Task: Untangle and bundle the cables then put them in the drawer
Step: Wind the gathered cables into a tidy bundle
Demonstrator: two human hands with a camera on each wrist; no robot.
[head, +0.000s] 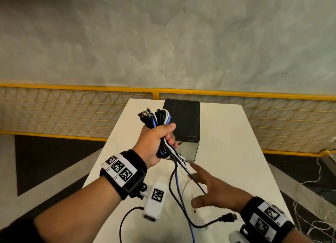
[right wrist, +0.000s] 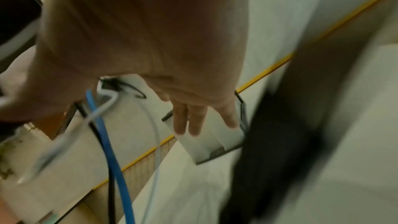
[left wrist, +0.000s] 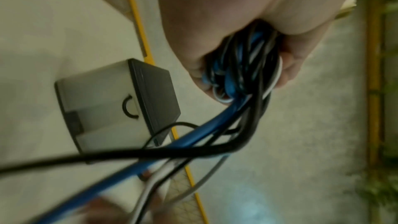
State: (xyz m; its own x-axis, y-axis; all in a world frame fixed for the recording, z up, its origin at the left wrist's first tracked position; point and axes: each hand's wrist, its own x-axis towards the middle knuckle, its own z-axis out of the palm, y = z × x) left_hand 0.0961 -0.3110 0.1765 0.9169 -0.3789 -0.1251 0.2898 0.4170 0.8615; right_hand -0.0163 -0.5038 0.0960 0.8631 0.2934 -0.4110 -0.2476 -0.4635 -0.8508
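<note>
My left hand (head: 160, 139) is raised above the white table (head: 236, 152) and grips a bundle of black, blue and white cables (head: 158, 118), its plugs sticking up past my fist. In the left wrist view the cable bundle (left wrist: 243, 67) fills my curled fingers. Loose tails (head: 179, 192) hang from the fist down to the tabletop. My right hand (head: 205, 186) hovers lower, fingers spread and straight, among those tails and holding none; the right wrist view is blurred. The small drawer box (head: 183, 122), black-topped with a pale front, stands behind the bundle with its drawer closed.
A black plug end (head: 228, 217) lies on the table by my right wrist. A yellow mesh fence (head: 72, 106) runs behind the table. Loose white cords (head: 320, 215) trail on the floor at the right. The table's near edges drop to dark floor.
</note>
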